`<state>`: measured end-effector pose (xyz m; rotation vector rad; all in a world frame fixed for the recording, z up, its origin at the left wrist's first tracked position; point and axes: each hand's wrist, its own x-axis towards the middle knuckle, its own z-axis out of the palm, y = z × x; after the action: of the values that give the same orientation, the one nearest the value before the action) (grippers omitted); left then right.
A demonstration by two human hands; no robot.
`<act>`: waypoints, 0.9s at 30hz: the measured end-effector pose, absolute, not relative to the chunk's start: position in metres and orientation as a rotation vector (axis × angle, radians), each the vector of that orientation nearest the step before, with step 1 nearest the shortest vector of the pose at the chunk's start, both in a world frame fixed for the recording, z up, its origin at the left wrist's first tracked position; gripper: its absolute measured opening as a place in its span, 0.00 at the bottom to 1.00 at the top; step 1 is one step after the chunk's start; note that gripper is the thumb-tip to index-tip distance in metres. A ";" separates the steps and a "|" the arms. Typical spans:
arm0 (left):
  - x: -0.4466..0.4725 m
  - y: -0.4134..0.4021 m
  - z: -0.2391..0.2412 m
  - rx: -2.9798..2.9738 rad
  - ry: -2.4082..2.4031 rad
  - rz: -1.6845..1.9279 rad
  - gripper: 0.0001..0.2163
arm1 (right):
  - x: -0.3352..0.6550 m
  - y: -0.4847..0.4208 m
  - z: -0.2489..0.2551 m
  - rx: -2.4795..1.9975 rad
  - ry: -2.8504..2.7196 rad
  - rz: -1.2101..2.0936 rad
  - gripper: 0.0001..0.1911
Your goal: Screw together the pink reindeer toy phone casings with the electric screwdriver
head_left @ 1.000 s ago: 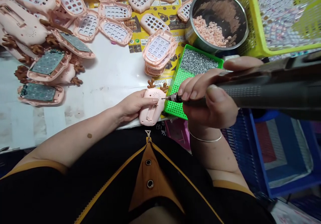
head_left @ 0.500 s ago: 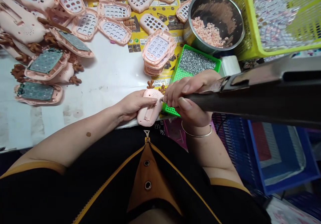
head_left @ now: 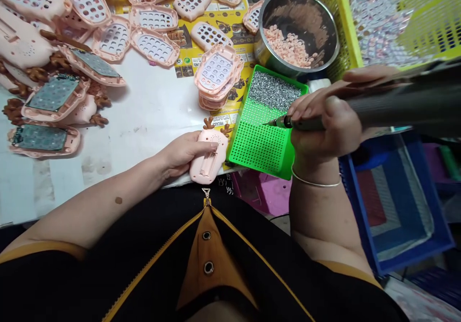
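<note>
left hand (head_left: 183, 153) pinches toy (head_left: 218, 161), right hand (head_left: 326, 122) clasps driver (head_left: 399, 103) above tray (head_left: 259, 144) of screws (head_left: 275, 91); bowl (head_left: 320, 17) of pink bits (head_left: 288, 45) near; white table (head_left: 137, 101), blue crate (head_left: 441, 216) alongside

Right hand (head_left: 333, 137): withdrawn from beside the pink toy (head_left: 208, 162), with the dark power driver (head_left: 403, 103) in its grasp.
Driver bit (head_left: 277, 121): formerly at the toy's back; now well apart from it, over the perforated floor of the green tray (head_left: 259, 144).
Tray's near part: largely covered half a second ago, now exposed.
Toy's right edge: no longer overlapped by fingers.
</note>
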<state>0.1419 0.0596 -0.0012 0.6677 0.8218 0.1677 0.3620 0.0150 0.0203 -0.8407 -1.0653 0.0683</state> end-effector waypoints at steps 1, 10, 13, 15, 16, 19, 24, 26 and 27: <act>0.141 0.060 -0.001 0.668 0.817 0.166 0.09 | 0.368 0.018 0.014 -0.867 -1.058 0.049 0.12; 0.141 0.060 -0.003 0.649 0.789 0.158 0.09 | 0.382 0.024 -0.010 -0.875 -1.056 0.159 0.17; 0.141 0.061 -0.002 0.644 0.798 0.153 0.10 | 0.383 0.023 -0.012 -0.932 -1.038 0.185 0.20; 0.141 0.062 -0.001 0.641 0.791 0.150 0.10 | 0.383 0.022 -0.012 -1.002 -1.033 0.197 0.20; 0.141 0.062 0.000 0.638 0.784 0.149 0.10 | 0.382 0.021 -0.011 -1.016 -1.034 0.185 0.20; 0.141 0.062 0.000 0.627 0.765 0.162 0.10 | 0.378 0.020 -0.007 -1.015 -1.047 0.167 0.15; 0.139 0.056 0.002 0.606 0.767 0.174 0.11 | 0.375 0.017 -0.002 -0.987 -1.014 0.212 0.13; 0.136 0.054 0.003 0.600 0.785 0.157 0.12 | 0.376 0.012 0.001 -1.032 -1.002 0.294 0.16; 0.135 0.053 0.003 0.601 0.797 0.145 0.12 | 0.377 0.009 0.003 -1.062 -0.999 0.358 0.18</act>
<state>0.1350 0.0528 0.0027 0.6009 0.7973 0.1448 0.3769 0.0089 0.0029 -1.0621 -0.9995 0.3581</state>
